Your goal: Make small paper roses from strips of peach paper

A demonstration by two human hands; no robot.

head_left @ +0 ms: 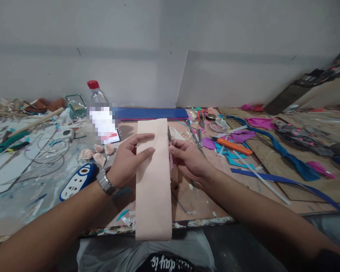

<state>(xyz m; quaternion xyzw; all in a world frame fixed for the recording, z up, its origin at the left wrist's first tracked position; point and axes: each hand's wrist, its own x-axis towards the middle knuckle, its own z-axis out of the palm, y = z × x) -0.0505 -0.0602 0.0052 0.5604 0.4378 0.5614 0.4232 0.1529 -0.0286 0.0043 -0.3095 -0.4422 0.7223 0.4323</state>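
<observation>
A long pale peach strip of folded paper or cloth [153, 196] stands up in front of me, its lower end past the table's front edge. My left hand [129, 158] grips its left side, thumb and forefinger lying across the front face and the other fingers behind. At the strip's right edge, my right hand [187, 156] is closed on a thin tool with a pinkish handle [171, 160]; a dark narrow part of it points up along the edge. What kind of tool it is cannot be made out.
Left: a blue-white power strip [78, 182], peach crumpled pieces [98, 154], a lit phone [104, 124], a red-capped bottle [98, 91] and cables. Behind lies a blue stack [155, 113]. Right: an orange cutter [234, 146], coloured scraps and a blue strip [274, 177].
</observation>
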